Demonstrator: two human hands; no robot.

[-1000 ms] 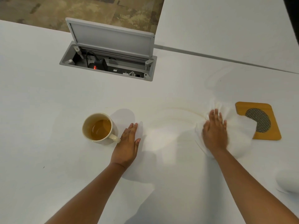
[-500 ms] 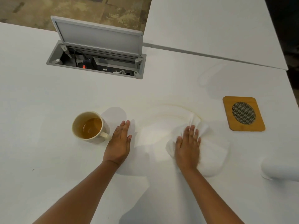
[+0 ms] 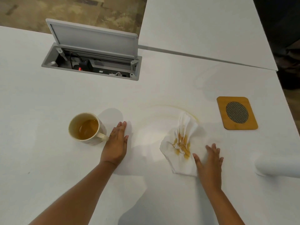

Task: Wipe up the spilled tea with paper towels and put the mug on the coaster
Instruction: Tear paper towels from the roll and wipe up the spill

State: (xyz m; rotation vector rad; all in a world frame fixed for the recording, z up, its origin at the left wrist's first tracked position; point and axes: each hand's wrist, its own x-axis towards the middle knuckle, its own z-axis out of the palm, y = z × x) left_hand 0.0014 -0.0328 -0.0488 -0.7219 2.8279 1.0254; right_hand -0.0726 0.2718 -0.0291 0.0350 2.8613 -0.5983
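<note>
A cream mug (image 3: 86,128) half full of tea stands on the white table, its handle pointing right. My left hand (image 3: 116,144) lies flat beside that handle, fingers together, holding nothing. A crumpled white paper towel (image 3: 182,144) with yellow-brown tea stains lies in the middle. My right hand (image 3: 210,160) rests flat on the towel's near right corner, fingers spread. A thin arc of tea (image 3: 178,108) runs just beyond the towel. The bamboo coaster (image 3: 237,113) with a dark mesh disc sits bare at the right.
An open grey cable box (image 3: 90,62) with plugs is sunk into the table at the back left, its lid upright. A white paper towel roll (image 3: 276,166) lies at the right edge. A seam to a second table (image 3: 203,56) runs behind.
My right hand swept the towel leftward from beside the coaster, then slid back to its near right corner, uncovering the stained middle. The left hand and mug have stayed put.
</note>
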